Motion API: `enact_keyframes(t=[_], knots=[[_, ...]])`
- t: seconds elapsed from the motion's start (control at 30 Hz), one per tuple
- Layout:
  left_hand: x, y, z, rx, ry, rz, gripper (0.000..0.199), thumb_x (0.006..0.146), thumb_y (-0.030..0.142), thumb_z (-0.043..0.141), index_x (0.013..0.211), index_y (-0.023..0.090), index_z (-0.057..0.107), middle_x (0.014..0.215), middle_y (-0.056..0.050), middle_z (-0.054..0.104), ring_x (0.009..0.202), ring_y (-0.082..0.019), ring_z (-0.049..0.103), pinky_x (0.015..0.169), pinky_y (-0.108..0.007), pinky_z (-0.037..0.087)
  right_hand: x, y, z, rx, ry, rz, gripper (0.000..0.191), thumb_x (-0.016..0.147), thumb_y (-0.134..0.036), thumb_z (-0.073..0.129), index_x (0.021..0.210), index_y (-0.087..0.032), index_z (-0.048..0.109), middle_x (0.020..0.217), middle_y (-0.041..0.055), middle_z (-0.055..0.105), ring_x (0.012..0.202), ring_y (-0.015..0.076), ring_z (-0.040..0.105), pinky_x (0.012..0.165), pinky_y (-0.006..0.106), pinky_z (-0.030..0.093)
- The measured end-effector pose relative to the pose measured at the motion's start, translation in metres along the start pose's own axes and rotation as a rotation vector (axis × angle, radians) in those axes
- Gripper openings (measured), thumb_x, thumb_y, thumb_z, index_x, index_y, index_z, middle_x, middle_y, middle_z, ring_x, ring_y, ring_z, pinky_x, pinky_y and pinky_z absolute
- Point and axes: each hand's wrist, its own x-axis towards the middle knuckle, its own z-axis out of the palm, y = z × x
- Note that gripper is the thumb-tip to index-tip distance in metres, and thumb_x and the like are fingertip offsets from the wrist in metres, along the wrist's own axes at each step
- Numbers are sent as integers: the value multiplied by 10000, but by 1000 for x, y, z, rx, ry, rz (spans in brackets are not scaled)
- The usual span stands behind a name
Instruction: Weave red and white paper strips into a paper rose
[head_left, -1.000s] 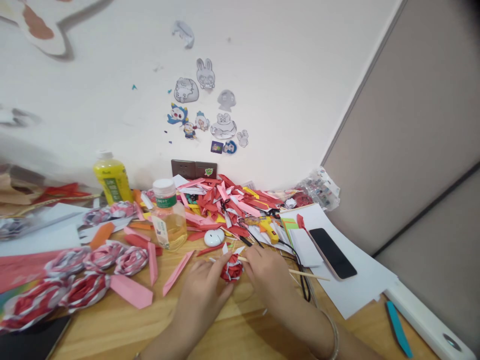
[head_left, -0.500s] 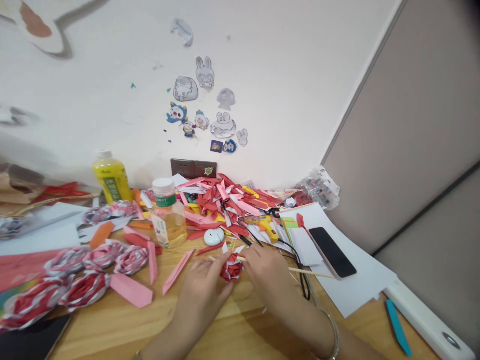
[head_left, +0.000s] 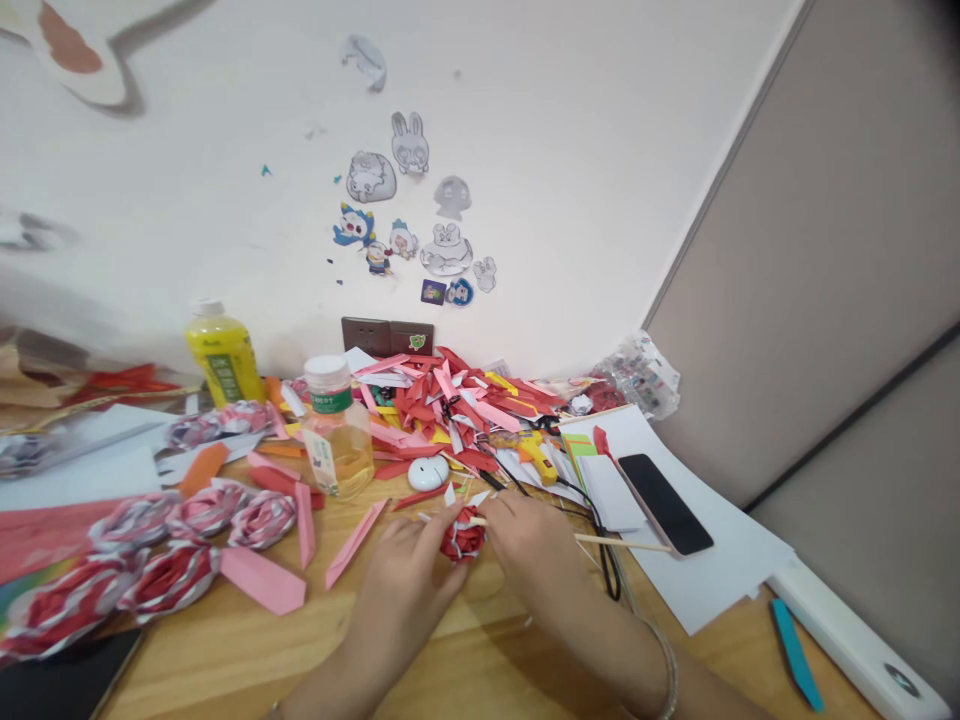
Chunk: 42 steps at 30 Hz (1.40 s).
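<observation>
Between my hands is a red and white folded-paper rose (head_left: 463, 535), held a little above the wooden table. My left hand (head_left: 409, 560) is closed on its left side, thumb near the top. My right hand (head_left: 525, 530) grips a thin wooden stick (head_left: 622, 543), whose blunt tip touches the right side of the rose. The stick's other end points right, toward the phone. White paper points stick up behind the rose. Finished-looking paper roses in pink and white (head_left: 262, 517) and in red and white (head_left: 171, 580) lie to the left.
A heap of folded paper strips (head_left: 442, 400) lies by the wall, with a yellow glue gun (head_left: 538, 457) and its cable. Two bottles, one yellow (head_left: 223, 355), one clear (head_left: 337, 440), stand left. A white case (head_left: 428, 473) is near my hands; a phone (head_left: 666, 505) lies right.
The stick has shifted very slightly in my right hand, its tip moving a little left against the rose. My left hand and the rose have hardly moved.
</observation>
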Motion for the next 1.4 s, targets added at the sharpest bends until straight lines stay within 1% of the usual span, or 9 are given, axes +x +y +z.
enact_keyframes(t=[0.13,0.27,0.43,0.63,0.73,0.83,0.93,1.2,1.4], knots=[[0,0,0,5,11,6,410,742,193,561,1142,176,474,726,-40,645,665,-217,601,631,-321,465,1,0,-2,7,32,8,96,854,-111,497,865,-180,562,763,19,605,651,145,544,539,241,333],[1,1,-1,13,12,7,396,748,187,546,1137,173,476,704,-36,639,642,-214,594,622,-322,464,1,-1,-4,-19,24,50,93,863,-139,496,806,-182,554,716,18,599,653,152,554,539,246,337],[0,0,0,-4,-7,0,417,733,169,563,1142,164,481,717,-40,643,659,-221,596,640,-335,466,1,-2,-3,-20,-3,40,121,852,-94,485,818,-174,569,734,28,603,665,157,560,546,250,343],[1,2,-2,-11,3,1,408,735,180,570,1136,164,493,712,-39,640,660,-222,597,627,-325,464,0,0,1,10,-24,-1,145,842,-63,472,841,-172,568,754,31,604,693,161,552,570,251,349],[1,2,-3,-14,10,-4,399,737,180,568,1130,162,499,711,-42,642,658,-220,599,631,-324,466,-1,-1,1,-4,7,22,122,844,-84,486,843,-177,565,747,24,597,669,156,547,558,251,344],[0,0,-2,-18,15,-5,412,733,180,571,1137,165,493,738,-51,651,680,-224,602,653,-335,471,-1,-1,0,-29,45,61,103,861,-131,493,803,-181,562,711,24,595,663,162,554,557,254,346],[0,0,-1,-13,15,-10,421,733,182,567,1146,180,486,743,-47,653,678,-224,601,663,-343,472,0,-1,-1,-43,44,65,124,872,-152,487,775,-172,560,685,34,594,683,165,568,566,251,359],[2,2,-3,1,25,-10,404,728,181,565,1127,176,506,700,-37,646,645,-219,601,637,-331,472,-1,-1,2,-61,18,47,108,850,-106,486,849,-165,576,733,40,604,670,165,573,548,252,367],[2,1,-3,-5,26,5,409,736,194,576,1136,167,497,739,-51,660,672,-221,606,655,-336,476,0,-1,0,-56,5,31,105,846,-96,484,849,-159,568,734,44,603,693,166,578,565,247,380]])
